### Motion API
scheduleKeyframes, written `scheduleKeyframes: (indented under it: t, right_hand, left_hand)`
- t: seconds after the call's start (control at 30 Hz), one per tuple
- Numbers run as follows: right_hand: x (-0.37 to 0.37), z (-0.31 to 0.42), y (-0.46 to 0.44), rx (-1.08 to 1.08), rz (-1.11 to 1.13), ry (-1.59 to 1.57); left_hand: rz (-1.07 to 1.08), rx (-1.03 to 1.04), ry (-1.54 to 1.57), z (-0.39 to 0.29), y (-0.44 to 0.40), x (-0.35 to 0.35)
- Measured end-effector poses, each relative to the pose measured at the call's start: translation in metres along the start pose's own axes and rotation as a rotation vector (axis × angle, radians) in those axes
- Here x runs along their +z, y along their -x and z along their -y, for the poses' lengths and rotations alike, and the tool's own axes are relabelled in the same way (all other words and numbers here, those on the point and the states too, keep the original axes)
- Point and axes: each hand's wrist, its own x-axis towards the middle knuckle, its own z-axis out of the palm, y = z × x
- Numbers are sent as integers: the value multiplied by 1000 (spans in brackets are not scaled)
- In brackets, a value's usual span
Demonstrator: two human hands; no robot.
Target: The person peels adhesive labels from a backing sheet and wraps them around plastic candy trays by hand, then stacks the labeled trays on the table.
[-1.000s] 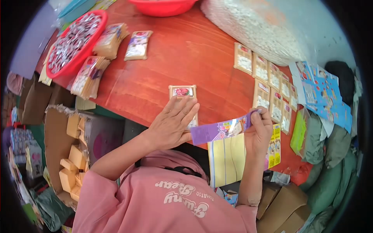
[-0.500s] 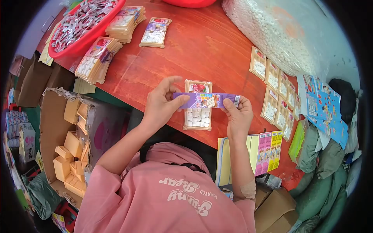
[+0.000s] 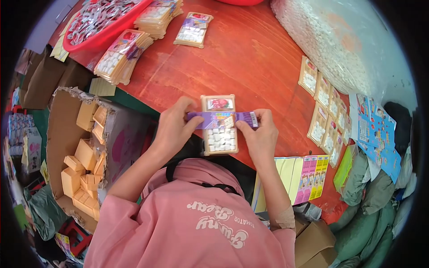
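Note:
A purple printed label strip [image 3: 228, 119] lies across the middle of a small tan tray [image 3: 220, 151] at the table's front edge. White candy-like pieces [image 3: 222, 139] fill the tray's lower part, and a small packet with a red picture [image 3: 220, 104] sits in its top section. My left hand [image 3: 175, 128] pinches the strip's left end between thumb and fingers. At the other end, beside a barcode, my right hand [image 3: 260, 137] has its thumb on top and fingers behind the strip.
Stacked labelled trays [image 3: 120, 58] stand by a red basin [image 3: 145, 10] of small packets. One labelled tray [image 3: 193, 29] lies apart. Filled trays [image 3: 318, 125], a large bag of white pieces [image 3: 330, 49] and label sheets [image 3: 308, 178] are right. A carton [image 3: 58, 134] holds tan trays.
Both hands have brought the purple strip down onto the tray, flatter across its middle. The view has shifted slightly, and the tray appears a little further left.

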Motion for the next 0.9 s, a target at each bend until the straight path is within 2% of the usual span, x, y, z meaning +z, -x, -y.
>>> scheduleKeyframes:
  t: [0.03, 0.13, 0.17, 0.27, 0.33, 0.57, 0.7, 0.77, 0.87, 0.9]
  right_hand:
    - [6, 7, 4, -13, 43, -3]
    - [29, 17, 14, -60, 134, -33]
    - [35, 23, 16, -82, 143, -27]
    - [49, 28, 16, -104, 163, -19]
    - [49, 30, 16, -126, 146, 24]
    - [48, 33, 18, -113, 144, 17]
    - [49, 31, 18, -148, 133, 35]
    - [48, 30, 17, -182, 123, 73]
    - [47, 22, 12, 89, 273, -359]
    - [46, 22, 10, 119, 290, -436]
  left_hand:
    - [-11, -94, 58, 8, 10, -7]
    - [-210, -36, 27, 22, 38, -21]
    - [-244, -77, 98, 28, 44, -22]
    - [-333, -29, 134, 42, 58, -19]
    - [-333, -112, 284, 34, 62, -13]
    - [-260, -270, 507, 40, 61, -3]
    - [-146, -422, 644, 33, 57, -8]
    - [-172, -485, 835, 44, 57, -2]
    - [-126, -563, 1197, 44, 61, -4]
    - [-93, -588, 1327, 41, 62, -6]
